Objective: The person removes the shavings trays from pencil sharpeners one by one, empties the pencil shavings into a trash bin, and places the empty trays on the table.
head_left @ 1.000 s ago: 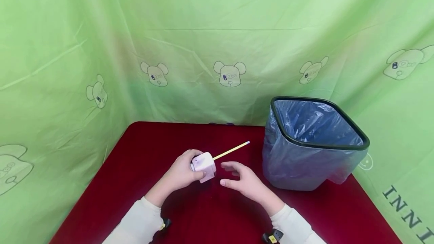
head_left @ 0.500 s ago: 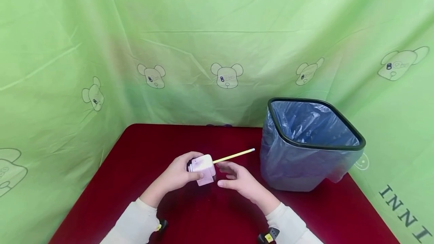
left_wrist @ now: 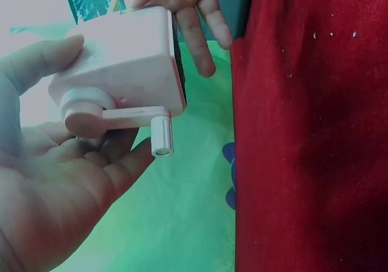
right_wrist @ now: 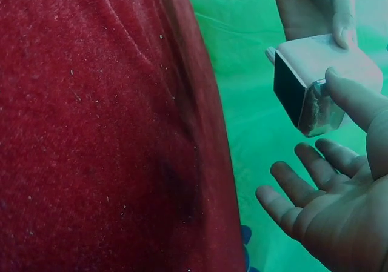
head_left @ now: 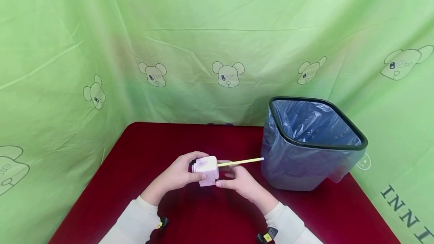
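Note:
My left hand (head_left: 176, 173) grips a pale pink crank pencil sharpener (head_left: 207, 166), thumb on its near side and fingers behind. A yellow pencil (head_left: 241, 162) sticks out of its right end, pointing right. In the left wrist view the crank handle (left_wrist: 136, 119) faces the palm side. My right hand (head_left: 245, 183) is at the sharpener's other end, below the pencil. Its thumb reaches the clear shavings window (right_wrist: 321, 111) in the right wrist view, seemingly touching it. The other right fingers are spread, apart from the sharpener.
A dark-rimmed waste bin (head_left: 305, 168) lined with a clear bag stands at the right on the red cloth-covered table (head_left: 169, 138). Green printed curtains (head_left: 190, 48) hang behind and at both sides. Small pale specks (left_wrist: 354, 34) lie on the cloth.
The sharpener has turned so the pencil's free end swung down and to the right. My right hand has closed the small gap, its thumb now at the sharpener's edge.

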Available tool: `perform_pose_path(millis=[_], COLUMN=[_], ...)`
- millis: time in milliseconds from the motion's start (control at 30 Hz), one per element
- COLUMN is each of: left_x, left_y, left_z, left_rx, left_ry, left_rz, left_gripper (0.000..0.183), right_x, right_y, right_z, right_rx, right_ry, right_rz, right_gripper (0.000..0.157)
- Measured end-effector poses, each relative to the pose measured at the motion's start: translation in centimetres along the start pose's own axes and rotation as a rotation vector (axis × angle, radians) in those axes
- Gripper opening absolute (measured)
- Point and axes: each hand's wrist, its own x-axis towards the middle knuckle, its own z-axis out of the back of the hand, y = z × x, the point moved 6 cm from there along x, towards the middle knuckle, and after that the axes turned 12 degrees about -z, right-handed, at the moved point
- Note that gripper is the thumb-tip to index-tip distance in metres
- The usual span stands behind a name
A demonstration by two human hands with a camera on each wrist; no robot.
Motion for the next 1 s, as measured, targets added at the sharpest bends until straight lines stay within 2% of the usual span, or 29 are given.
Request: perform_pose_path(millis=[433, 633, 867, 1000], left_x=[0.1, 0.2, 0.2, 0.3], left_y=[-0.6, -0.5, -0.9, -1.1], left_z=[-0.1, -0.1, -0.1, 0.0], left_rx=[-0.019, -0.015, -0.024, -0.035], left_ry=[0.028, 0.020, 0.002, -0.004], left_rz=[-0.020, -0.050, -0.122, -0.125], left_gripper=[0.051, 0.052, 0.052, 0.052], right_x=[-0.4, -0.5, -0.8, -1.0], right_y=[0.0, 0.1, 0.1, 0.2], right_z=[-0.3, -0.3, 0.0, 0.2], right_rx=[0.011, 0.016, -0.004, -0.030], right_ry=[0.007, 0.006, -0.025, -0.056], right_rz=[-0.023, -0.017, -0.031, -0.035], right_gripper=[0.067, 0.068, 0.065, 0.064])
